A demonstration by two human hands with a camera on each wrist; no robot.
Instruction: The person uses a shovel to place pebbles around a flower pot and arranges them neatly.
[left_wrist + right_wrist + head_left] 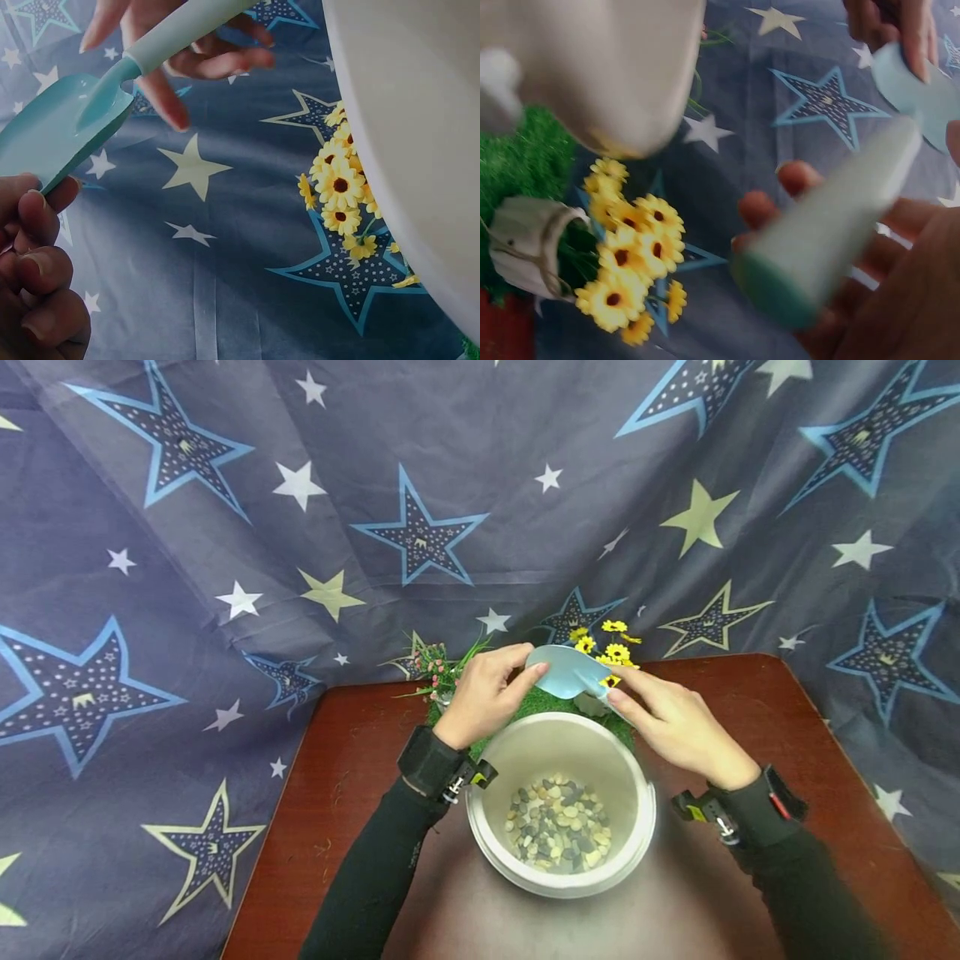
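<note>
A light-blue hand trowel [561, 672] with a pale handle [187, 31] is held up above the far rim of a white bucket [480, 835]. My left hand [486, 693] pinches the edge of its scoop between thumb and fingers. At the handle is my right hand [678, 722], its fingers loosely spread around it rather than wrapped tight; the handle's teal end points toward the palm side in the right wrist view. Grey, white and yellowish pebbles [562, 827] lie on the bucket's bottom.
Behind the bucket, yellow flowers [617, 652] in a small white pot [529, 244] and a pink-flowered plant [438, 668] stand on green artificial grass [540, 703]. The brown table [360, 735] backs onto a star-patterned cloth [450, 435].
</note>
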